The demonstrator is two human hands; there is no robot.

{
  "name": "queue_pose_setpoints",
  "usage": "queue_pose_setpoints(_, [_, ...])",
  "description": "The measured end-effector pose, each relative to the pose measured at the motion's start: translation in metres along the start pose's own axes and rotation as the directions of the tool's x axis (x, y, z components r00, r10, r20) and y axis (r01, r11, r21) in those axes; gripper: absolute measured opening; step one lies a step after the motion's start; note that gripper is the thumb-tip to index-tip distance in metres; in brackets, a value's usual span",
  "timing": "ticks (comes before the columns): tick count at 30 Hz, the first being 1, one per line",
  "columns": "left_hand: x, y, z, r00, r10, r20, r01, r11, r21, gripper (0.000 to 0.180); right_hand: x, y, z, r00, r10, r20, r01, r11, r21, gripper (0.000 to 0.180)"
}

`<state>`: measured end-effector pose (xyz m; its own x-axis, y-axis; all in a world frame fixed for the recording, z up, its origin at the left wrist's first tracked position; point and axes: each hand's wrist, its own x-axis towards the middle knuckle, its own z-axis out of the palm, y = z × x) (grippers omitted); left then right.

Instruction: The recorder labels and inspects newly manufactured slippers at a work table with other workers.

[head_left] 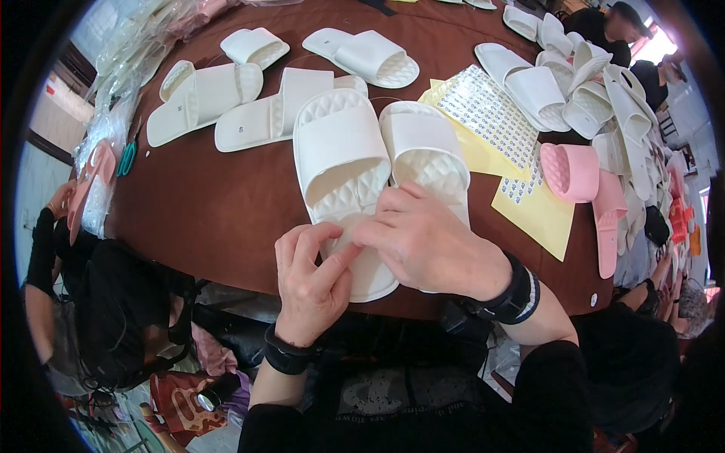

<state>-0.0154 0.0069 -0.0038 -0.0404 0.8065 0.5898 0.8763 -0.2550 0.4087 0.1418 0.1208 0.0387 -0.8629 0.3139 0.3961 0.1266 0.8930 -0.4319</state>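
Observation:
Two white slide slippers lie side by side on the brown table [211,204] right in front of me, the left slipper [340,162] and the right slipper [427,155]. My left hand [310,283] holds the heel end of the left slipper, thumb and forefinger pinched on its edge. My right hand [430,241] rests over the heels of both slippers, its fingertips pressing on the left slipper's heel beside my left fingers. A black band sits on each wrist.
More white slippers [204,94] lie across the table's far half and a heap of them [596,90] at the right. Yellow sticker sheets [491,121] and pink slippers [581,177] sit to the right. Plastic bags [106,136] pile at left. Other people sit around.

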Motion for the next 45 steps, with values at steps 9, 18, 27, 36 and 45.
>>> queue_pose_setpoints(9, [0.001, 0.002, -0.002, 0.999, -0.004, 0.035, 0.003, 1.000, 0.011, 0.037, -0.001, 0.006, -0.009, 0.999, 0.023, 0.044, -0.022, 1.000, -0.019, 0.010])
queue_pose_setpoints(18, [0.006, 0.004, 0.000, 0.989, 0.037, 0.140, -0.045, 0.998, 0.052, 0.044, -0.003, 0.021, 0.002, 0.995, 0.095, -0.016, -0.092, 0.986, 0.139, 0.008])
queue_pose_setpoints(27, [0.018, 0.027, -0.019, 0.939, 0.138, 0.315, -0.220, 0.945, 0.242, 0.042, -0.009, 0.016, 0.003, 0.959, 0.139, -0.245, -0.089, 0.975, 0.201, 0.010])
queue_pose_setpoints(36, [0.024, 0.035, -0.022, 0.912, 0.141, 0.386, -0.258, 0.928, 0.270, 0.040, -0.006, 0.016, 0.010, 0.933, 0.169, -0.317, -0.091, 0.965, 0.245, 0.010])
queue_pose_setpoints(45, [0.023, 0.038, -0.025, 0.903, 0.128, 0.410, -0.261, 0.922, 0.287, 0.038, -0.005, 0.014, 0.016, 0.929, 0.122, -0.349, -0.038, 0.970, 0.240, 0.012])
